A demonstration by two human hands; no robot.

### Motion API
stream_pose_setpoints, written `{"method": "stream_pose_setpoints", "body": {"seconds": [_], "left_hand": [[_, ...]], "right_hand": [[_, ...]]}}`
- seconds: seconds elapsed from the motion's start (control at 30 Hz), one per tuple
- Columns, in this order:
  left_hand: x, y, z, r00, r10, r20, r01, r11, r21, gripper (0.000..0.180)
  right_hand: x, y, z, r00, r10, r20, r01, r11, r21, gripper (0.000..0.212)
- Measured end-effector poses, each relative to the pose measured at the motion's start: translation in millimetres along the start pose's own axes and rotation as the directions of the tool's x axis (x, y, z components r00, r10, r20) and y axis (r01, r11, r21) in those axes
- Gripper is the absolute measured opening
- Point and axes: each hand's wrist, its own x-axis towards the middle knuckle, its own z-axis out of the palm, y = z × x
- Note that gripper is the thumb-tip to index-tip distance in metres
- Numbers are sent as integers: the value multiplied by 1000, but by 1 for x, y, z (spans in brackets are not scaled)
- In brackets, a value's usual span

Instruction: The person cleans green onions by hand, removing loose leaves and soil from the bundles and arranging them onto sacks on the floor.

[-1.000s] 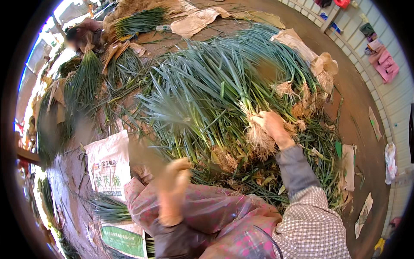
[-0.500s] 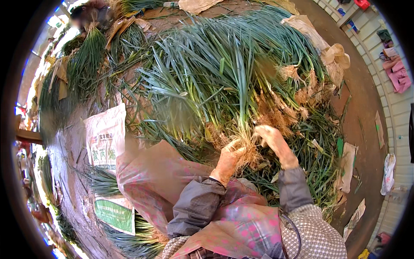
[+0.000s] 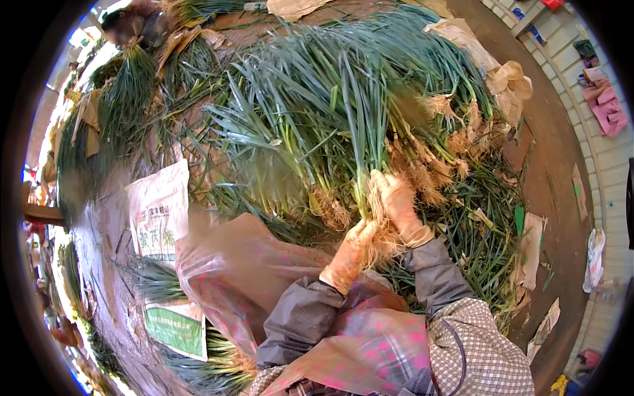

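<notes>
A few green onions (image 3: 361, 188) with long green leaves and pale stringy roots stand upright in front of me, leaves pointing away. My left hand (image 3: 351, 254) is closed on their root end. Just above and to the right, my right hand (image 3: 396, 203) wraps round the lower stalks and roots, its fingers curled and partly hidden. Behind both hands spreads a large heap of green onions (image 3: 310, 79), with tangled tan roots (image 3: 419, 168) along its near right side.
Torn leaves (image 3: 469, 251) litter the ground at right. A pink-spotted plastic apron (image 3: 251, 264) covers my lap. Left of it lie a white woven sack (image 3: 158, 204) and another onion bunch (image 3: 228, 353). Another person (image 3: 132, 23) works at the far left. A ribbed wall (image 3: 604, 198) runs along the right.
My right hand has moved left and up from beside the roots and closed round the stalks. The left hand stays at the roots, shifted slightly lower.
</notes>
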Motion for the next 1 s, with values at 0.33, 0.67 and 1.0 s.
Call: {"method": "stream_pose_setpoints", "body": {"seconds": [0.33, 0.67, 1.0], "left_hand": [[-2, -8, -32, 930, 19, -367, -121, 959, -257, 26], [6, -46, -32, 889, 298, -348, -228, 946, 229, 37], [3, -14, -40, 871, 198, -449, -261, 962, -81, 29]], "right_hand": [[-98, -36, -35, 841, -537, 67, 461, 777, 429, 19], [32, 6, 49, 928, -373, -27, 332, 855, -400, 30], [-119, -1, 5, 966, -149, 210, 65, 930, 362, 24]]}}
